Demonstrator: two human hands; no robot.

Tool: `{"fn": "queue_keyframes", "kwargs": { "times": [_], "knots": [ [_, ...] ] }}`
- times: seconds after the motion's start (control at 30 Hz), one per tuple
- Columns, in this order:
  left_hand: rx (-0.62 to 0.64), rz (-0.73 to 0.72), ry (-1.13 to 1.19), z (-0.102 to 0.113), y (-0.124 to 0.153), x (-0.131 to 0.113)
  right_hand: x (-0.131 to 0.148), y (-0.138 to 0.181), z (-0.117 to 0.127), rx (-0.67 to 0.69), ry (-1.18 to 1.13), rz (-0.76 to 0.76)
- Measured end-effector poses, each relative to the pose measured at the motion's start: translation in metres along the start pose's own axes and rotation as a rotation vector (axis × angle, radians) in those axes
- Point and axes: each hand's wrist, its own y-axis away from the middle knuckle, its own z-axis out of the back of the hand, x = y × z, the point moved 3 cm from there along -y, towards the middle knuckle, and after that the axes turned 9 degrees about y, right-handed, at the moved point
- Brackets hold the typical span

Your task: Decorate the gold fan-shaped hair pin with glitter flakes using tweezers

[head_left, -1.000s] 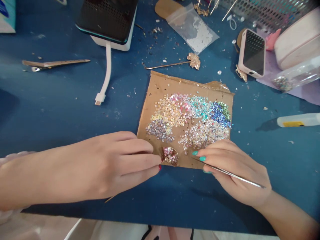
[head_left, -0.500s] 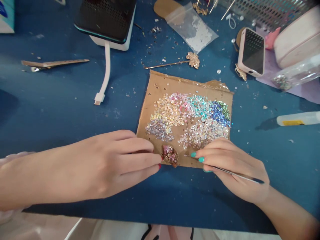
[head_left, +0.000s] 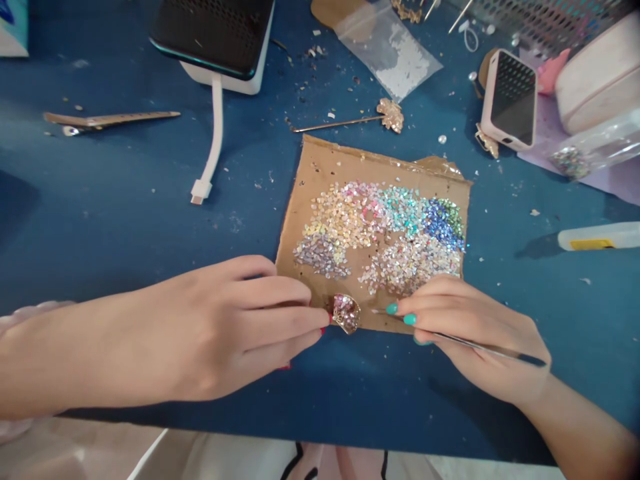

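My left hand is closed, its fingertips pinching a small gold, shell-shaped ornament covered in pink stones at the near edge of a cardboard piece. My right hand grips thin metal tweezers, whose tip lies just right of the ornament. Several heaps of coloured rhinestones are spread over the cardboard: gold, pink, teal, blue, silver.
On the blue table lie a gold hairpin with a leaf head, a flat hair clip, a white cable from a charger with a dark phone, a pink-cased phone, a plastic bag and a glue bottle.
The tweezer tip has come out past my right fingertips toward the ornament. The ornament has turned slightly in my left fingers. The view has shifted a little.
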Motion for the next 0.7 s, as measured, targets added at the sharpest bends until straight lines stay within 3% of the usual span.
{"fn": "queue_keyframes", "kwargs": {
  "times": [0.37,0.5,0.7],
  "knots": [
    [-0.029,0.058,0.015,0.003,-0.002,0.000,0.005,0.001,0.001,0.000,0.031,0.016],
    [-0.017,-0.009,-0.015,0.001,0.000,0.000,0.009,0.000,0.000,0.029,0.020,0.027],
    [-0.071,0.046,0.029,0.003,-0.002,0.000,0.013,-0.006,-0.003,0.089,0.021,0.072]
  ]
}}
